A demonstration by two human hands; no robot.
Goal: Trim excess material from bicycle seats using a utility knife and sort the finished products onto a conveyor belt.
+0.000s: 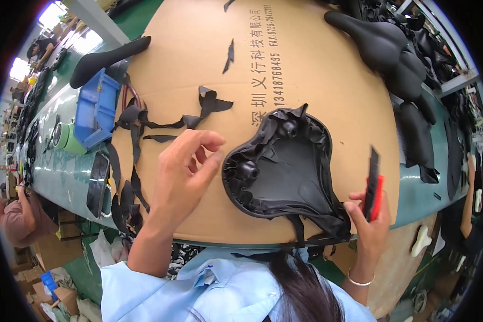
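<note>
A black bicycle saddle (284, 166) lies upside down on a cardboard sheet, its underside facing up and its cover edge gathered in loose folds around the rim. Just left of it hovers my left hand (185, 166), fingers loosely curled with a gap to the thumb and nothing between them. On the other side, my right hand (370, 222) grips a red and black utility knife (374, 193), the blade pointing up and away from me. The knife is apart from the saddle. A black strip of cover material (297, 228) hangs from the saddle's near edge.
Black offcuts (190, 119) lie on the cardboard (198, 59) left of the saddle. A blue bin (95, 110), a green round container (64, 137) and a phone (97, 182) stand farther left. Finished-looking saddles (373, 43) pile up at right. People work at both sides.
</note>
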